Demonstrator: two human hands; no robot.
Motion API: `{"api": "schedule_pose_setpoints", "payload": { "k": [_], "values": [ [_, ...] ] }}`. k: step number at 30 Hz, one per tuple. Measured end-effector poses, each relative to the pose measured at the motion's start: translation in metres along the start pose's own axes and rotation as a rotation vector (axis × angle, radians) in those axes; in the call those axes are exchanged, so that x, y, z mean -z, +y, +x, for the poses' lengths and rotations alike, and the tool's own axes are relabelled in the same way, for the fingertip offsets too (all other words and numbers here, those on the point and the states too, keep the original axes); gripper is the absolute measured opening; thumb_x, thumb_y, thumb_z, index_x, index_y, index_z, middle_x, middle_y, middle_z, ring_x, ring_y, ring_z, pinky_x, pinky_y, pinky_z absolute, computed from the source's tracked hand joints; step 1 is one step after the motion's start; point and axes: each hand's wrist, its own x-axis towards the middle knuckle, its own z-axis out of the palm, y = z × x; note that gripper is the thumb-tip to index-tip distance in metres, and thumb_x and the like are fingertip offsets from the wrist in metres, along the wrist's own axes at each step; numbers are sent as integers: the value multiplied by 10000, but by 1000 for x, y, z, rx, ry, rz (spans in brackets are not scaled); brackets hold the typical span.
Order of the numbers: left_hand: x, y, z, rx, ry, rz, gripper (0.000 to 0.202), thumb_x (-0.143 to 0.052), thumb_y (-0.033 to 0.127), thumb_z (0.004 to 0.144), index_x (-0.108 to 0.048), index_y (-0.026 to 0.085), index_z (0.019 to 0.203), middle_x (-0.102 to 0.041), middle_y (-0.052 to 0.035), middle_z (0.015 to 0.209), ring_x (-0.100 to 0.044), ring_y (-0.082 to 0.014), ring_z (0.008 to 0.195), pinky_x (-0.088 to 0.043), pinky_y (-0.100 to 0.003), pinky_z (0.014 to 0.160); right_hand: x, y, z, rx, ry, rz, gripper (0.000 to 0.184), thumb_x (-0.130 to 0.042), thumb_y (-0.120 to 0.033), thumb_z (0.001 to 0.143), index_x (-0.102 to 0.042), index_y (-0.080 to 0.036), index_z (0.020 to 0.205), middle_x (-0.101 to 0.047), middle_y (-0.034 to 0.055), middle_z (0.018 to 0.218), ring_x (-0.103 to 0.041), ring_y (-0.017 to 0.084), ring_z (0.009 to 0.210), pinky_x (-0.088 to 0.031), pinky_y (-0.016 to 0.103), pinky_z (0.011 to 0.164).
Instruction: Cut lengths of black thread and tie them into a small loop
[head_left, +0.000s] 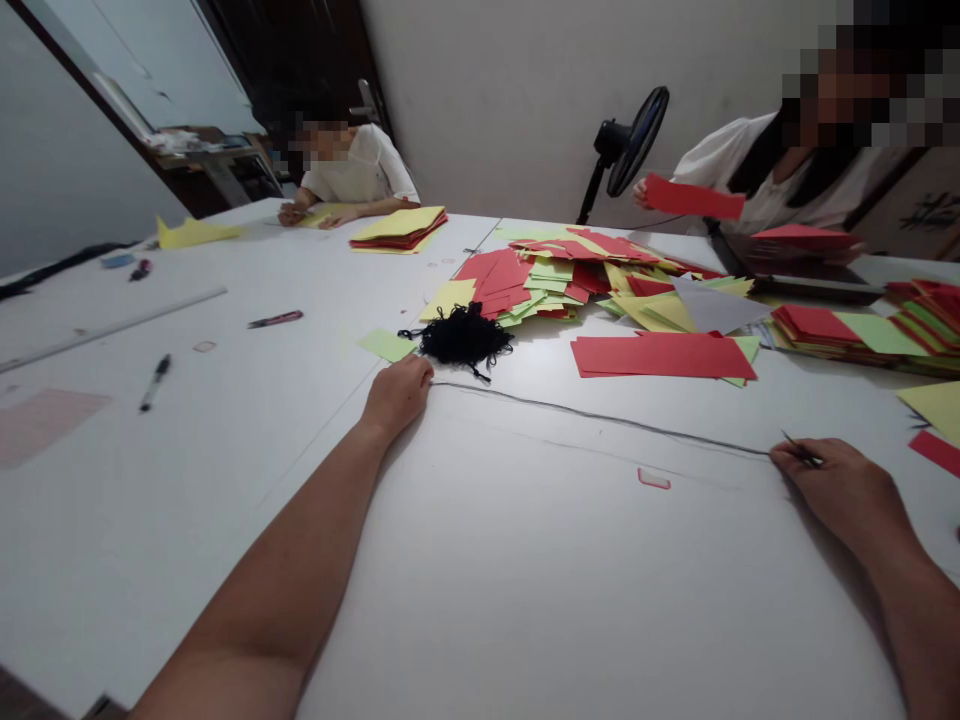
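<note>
A thin black thread [600,415] lies stretched straight across the white table [525,600] between my two hands. My left hand [397,392] is closed, pinching the thread's left end near a tangled clump of black thread [461,335]. My right hand [832,485] is closed on the thread's right end, with a short tail sticking out past the fingers. A small pink rectangular outline [653,479] lies on the table just below the thread.
Heaps of red, green and yellow paper sheets [570,275] cover the far right. A red sheet stack [664,355] lies close by. Pens [155,381] and a long ruler [112,325] lie at left. Two seated people work across the table; a fan [630,145] stands behind.
</note>
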Motion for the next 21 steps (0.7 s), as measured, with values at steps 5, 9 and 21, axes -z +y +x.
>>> {"api": "schedule_pose_setpoints", "payload": {
  "k": [5,9,21],
  "values": [
    [3,-3,-2,2,-4,-4,213,-469,189,887,-678,222,903,-709,-88,993,-659,-259,925,-477,-340,747,8,-10,-3,-118,-83,81,324,-487,-553,572,-600,-276,694,-695,90,966,-647,314,936,-500,445,877],
    [6,0,-7,1,68,-33,281,-486,184,891,-688,224,1083,-697,-96,1093,-657,-258,992,-491,-353,828,7,-8,-2,-122,-64,102,301,-501,-536,577,-603,-280,698,-693,73,965,-639,307,927,-493,444,874],
    [-11,26,3,-216,-62,-226,114,-567,192,829,-678,218,841,-652,-69,977,-619,-215,910,-491,-322,805,9,-12,-3,-149,-78,124,301,-508,-530,556,-597,-280,697,-696,76,969,-641,314,953,-489,455,912]
  ]
}}
